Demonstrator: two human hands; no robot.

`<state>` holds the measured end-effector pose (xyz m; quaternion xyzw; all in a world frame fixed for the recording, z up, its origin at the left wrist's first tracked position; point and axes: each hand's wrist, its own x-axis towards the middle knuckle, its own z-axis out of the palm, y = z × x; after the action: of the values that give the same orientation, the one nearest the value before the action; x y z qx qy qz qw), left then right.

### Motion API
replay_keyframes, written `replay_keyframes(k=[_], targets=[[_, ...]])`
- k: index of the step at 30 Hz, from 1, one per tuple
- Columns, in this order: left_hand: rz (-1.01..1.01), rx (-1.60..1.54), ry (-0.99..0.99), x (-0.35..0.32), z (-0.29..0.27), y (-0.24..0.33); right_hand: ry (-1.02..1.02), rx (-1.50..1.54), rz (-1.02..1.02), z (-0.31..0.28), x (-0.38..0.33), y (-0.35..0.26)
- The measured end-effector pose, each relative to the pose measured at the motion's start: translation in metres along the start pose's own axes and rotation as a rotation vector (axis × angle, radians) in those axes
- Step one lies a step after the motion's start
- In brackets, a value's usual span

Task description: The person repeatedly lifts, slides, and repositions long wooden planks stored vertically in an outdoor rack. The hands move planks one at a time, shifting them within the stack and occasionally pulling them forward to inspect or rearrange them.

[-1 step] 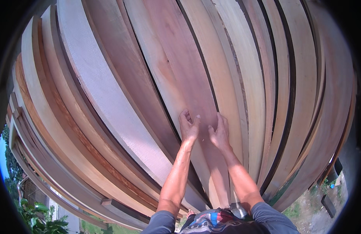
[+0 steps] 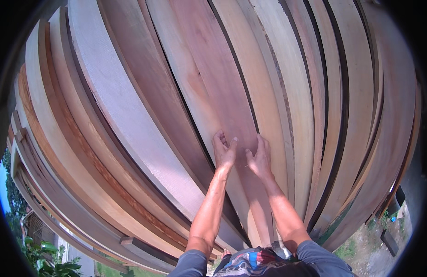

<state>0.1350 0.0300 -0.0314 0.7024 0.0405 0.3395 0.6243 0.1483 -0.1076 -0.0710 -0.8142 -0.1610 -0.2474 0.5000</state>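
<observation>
Two hands show: one left hand (image 2: 225, 151) and one right hand (image 2: 260, 157). Two forearms (image 2: 208, 207) and two sleeves (image 2: 192, 262) are below them. One shirt (image 2: 255, 267) is below the hands. One wide plank (image 2: 222, 92) lies beneath both hands. More than ten other planks (image 2: 105, 92) spread left and right of the hands, overlapping too closely for an exact count.

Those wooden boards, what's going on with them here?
A person is handling one pale-and-pinkish board, the left hand near its left edge, the right hand at its right edge. How firmly they grip it isn't clear. More boards run alongside, left and right.
</observation>
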Motion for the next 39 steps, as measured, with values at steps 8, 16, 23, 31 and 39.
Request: replay_keyframes(k=[8,16,23,31,39], targets=[[-0.067,-0.006,0.012,0.007,0.004,0.014,0.096,0.114,0.045,0.007,0.008,-0.009],[-0.020,-0.091,-0.066,-0.044,-0.016,0.053,0.140,0.203,0.030,-0.036,-0.024,-0.030],[0.135,-0.092,-0.062,-0.033,-0.030,0.050,0.125,0.114,-0.073,-0.059,-0.058,-0.031],[0.084,-0.008,-0.019,-0.074,-0.028,0.082,0.161,0.237,-0.121,-0.077,-0.089,-0.031],[0.164,-0.002,0.095,-0.120,-0.023,0.120,-0.192,0.313,-0.032,-0.096,-0.111,-0.028]])
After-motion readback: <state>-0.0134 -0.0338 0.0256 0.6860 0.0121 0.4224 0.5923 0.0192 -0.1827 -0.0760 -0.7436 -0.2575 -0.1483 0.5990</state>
